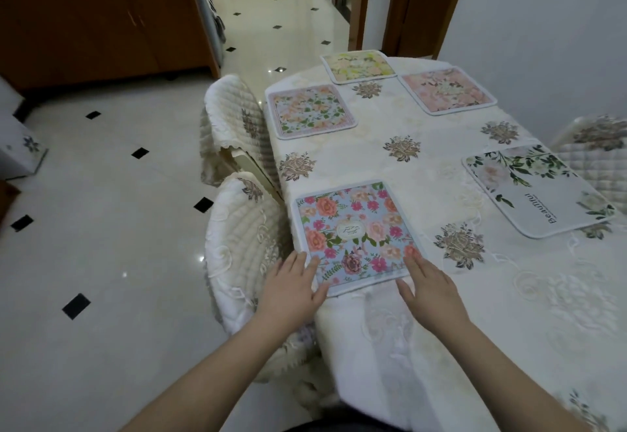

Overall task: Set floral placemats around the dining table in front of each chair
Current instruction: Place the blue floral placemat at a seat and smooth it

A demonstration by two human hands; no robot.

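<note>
The blue square placemat with pink and orange flowers [356, 235] lies flat at the table's [424, 173] near left edge, right in front of the cream quilted chair [244, 245]. No real grip here: my left hand [291, 291] and right hand [429, 287] rest flat on its near corners, fingers straight. Four more floral mats lie further round on the cream embroidered tablecloth [509, 296].

Bare forearms, no visible sleeves
</note>
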